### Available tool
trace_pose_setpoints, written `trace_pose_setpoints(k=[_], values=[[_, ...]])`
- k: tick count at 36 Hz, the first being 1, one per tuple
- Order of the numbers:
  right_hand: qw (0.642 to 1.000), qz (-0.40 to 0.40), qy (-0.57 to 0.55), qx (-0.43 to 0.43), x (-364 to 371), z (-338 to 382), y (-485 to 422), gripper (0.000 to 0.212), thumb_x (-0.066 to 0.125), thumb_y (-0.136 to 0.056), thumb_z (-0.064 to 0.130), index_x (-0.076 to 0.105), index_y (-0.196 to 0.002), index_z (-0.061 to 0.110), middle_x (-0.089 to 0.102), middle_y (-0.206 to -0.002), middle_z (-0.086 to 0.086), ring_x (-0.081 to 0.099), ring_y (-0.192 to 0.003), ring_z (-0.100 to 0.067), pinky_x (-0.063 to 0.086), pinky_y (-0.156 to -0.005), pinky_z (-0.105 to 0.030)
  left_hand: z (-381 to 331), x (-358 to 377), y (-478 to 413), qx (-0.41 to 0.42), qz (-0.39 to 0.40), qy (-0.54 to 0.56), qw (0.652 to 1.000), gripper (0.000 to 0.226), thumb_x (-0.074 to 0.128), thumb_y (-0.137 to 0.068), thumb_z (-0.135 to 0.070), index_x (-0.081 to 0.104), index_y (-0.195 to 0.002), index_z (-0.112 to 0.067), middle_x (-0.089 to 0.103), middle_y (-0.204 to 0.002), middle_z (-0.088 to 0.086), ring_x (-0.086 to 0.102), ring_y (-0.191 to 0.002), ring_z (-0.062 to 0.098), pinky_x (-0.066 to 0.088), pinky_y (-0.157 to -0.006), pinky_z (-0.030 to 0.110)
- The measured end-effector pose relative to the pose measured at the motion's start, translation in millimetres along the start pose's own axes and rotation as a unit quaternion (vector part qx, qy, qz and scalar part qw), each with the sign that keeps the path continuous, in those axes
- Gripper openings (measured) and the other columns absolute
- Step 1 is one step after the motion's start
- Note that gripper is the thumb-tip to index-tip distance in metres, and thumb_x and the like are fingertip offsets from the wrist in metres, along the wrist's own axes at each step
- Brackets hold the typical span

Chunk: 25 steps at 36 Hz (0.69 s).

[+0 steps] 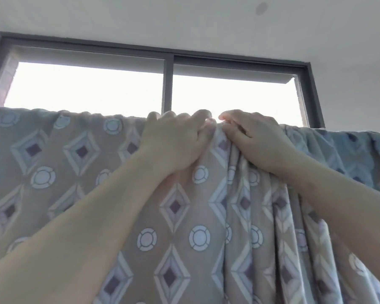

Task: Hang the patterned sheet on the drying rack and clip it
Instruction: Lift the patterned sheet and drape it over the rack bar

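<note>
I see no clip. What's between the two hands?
Head view: only a bunched fold of the patterned sheet lies between the left hand and right hand.

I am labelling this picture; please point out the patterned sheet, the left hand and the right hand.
patterned sheet [176, 207]: head view, on a diamond motif in its hanging middle.
left hand [175, 141]: head view, on the back of the hand.
right hand [257, 140]: head view, on the back of the hand.

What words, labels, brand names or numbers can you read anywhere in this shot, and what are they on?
None: no readable text shows anywhere.
The patterned sheet carries only diamonds and ringed circles, no lettering or tag in view.
The window frame and ceiling bear no sign or label.
</note>
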State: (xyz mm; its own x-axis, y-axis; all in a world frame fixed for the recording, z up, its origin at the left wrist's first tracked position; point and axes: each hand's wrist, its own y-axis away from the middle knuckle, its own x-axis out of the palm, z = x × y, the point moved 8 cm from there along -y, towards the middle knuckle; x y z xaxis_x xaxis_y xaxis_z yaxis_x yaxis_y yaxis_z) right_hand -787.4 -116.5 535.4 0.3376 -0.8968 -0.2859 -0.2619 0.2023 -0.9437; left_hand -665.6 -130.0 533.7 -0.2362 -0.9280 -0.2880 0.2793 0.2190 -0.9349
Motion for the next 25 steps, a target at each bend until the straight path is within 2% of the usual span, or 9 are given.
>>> trace_pose_setpoints(k=[2,6,10,13,14,16,18,20,25], values=[[1.0,0.009,0.015,0.005,-4,-11,3,0.034,0.03,-0.1,0.037,0.055,-0.119,0.026,0.06,-0.117,0.008,0.05,-0.111,-0.016,0.03,-0.098,-0.039,-7,6,0,0.002,-0.006,-0.013,1.0,0.044,0.013,-0.095,-0.05,0.042,-0.126,-0.037,0.056,-0.12,0.004,0.045,-0.115,0.028,0.026,-0.096,0.043],[0.995,0.029,0.087,0.048,-11,-39,12,0.036,0.025,-0.099,0.038,0.056,-0.11,0.022,0.056,-0.107,0.004,0.046,-0.108,-0.019,0.024,-0.098,-0.038,17,-1,7,-0.028,-0.046,-0.002,0.999,0.054,0.009,-0.09,-0.054,0.053,-0.112,-0.031,0.058,-0.106,0.004,0.046,-0.108,0.028,0.026,-0.093,0.04],[0.995,0.027,0.076,0.064,-18,-52,18,0.034,0.026,-0.099,0.034,0.057,-0.11,0.023,0.056,-0.117,0.005,0.043,-0.112,-0.017,0.023,-0.1,-0.038,39,-11,14,-0.109,-0.067,-0.021,0.992,0.048,0.016,-0.086,-0.036,0.059,-0.1,-0.022,0.06,-0.101,0.007,0.045,-0.104,0.028,0.023,-0.095,0.04],[0.996,0.023,0.058,0.07,-20,-52,15,0.033,0.029,-0.098,0.031,0.06,-0.103,0.018,0.059,-0.111,0.002,0.046,-0.109,-0.021,0.029,-0.1,-0.042,23,-17,4,-0.155,-0.056,-0.052,0.985,0.039,0.023,-0.089,-0.028,0.061,-0.093,-0.017,0.059,-0.108,0.005,0.041,-0.115,0.026,0.017,-0.105,0.045],[0.996,0.019,0.053,0.068,-21,-51,14,0.033,0.03,-0.098,0.03,0.061,-0.102,0.018,0.06,-0.11,0.001,0.047,-0.108,-0.022,0.031,-0.1,-0.043,10,-21,-1,-0.14,-0.072,-0.042,0.987,0.038,0.024,-0.09,-0.027,0.06,-0.094,-0.017,0.059,-0.113,0.003,0.04,-0.118,0.025,0.016,-0.106,0.046],[0.997,0.016,0.054,0.05,-23,-48,14,0.032,0.031,-0.098,0.03,0.06,-0.108,0.02,0.06,-0.116,0.002,0.047,-0.111,-0.021,0.03,-0.102,-0.042,-24,-21,-12,-0.074,-0.087,0.012,0.993,0.039,0.025,-0.093,-0.03,0.057,-0.111,-0.018,0.055,-0.126,-0.001,0.038,-0.125,0.023,0.018,-0.107,0.045],[0.998,0.018,0.06,0.028,-24,-46,18,0.031,0.032,-0.098,0.028,0.057,-0.117,0.022,0.056,-0.124,0.003,0.045,-0.116,-0.02,0.029,-0.102,-0.039,-57,-5,-19,-0.007,-0.032,0.053,0.998,0.041,0.021,-0.097,-0.038,0.044,-0.128,-0.025,0.053,-0.131,-0.001,0.04,-0.125,0.023,0.022,-0.104,0.044],[0.997,0.021,0.068,0.022,-28,-49,22,0.033,0.035,-0.097,0.027,0.052,-0.125,0.022,0.052,-0.132,0.003,0.042,-0.122,-0.018,0.028,-0.103,-0.037,-73,10,-20,0.012,-0.001,0.041,0.999,0.042,0.017,-0.097,-0.044,0.044,-0.125,-0.029,0.057,-0.121,0.003,0.046,-0.116,0.027,0.026,-0.096,0.044],[0.993,0.035,0.097,0.06,-38,-77,36,0.042,0.031,-0.096,0.047,0.044,-0.132,0.029,0.047,-0.138,0.007,0.038,-0.128,-0.015,0.025,-0.103,-0.035,-50,6,-12,-0.033,-0.062,0.012,0.997,0.043,0.02,-0.097,-0.043,0.055,-0.11,-0.022,0.061,-0.108,0.005,0.05,-0.107,0.027,0.026,-0.091,0.04]])
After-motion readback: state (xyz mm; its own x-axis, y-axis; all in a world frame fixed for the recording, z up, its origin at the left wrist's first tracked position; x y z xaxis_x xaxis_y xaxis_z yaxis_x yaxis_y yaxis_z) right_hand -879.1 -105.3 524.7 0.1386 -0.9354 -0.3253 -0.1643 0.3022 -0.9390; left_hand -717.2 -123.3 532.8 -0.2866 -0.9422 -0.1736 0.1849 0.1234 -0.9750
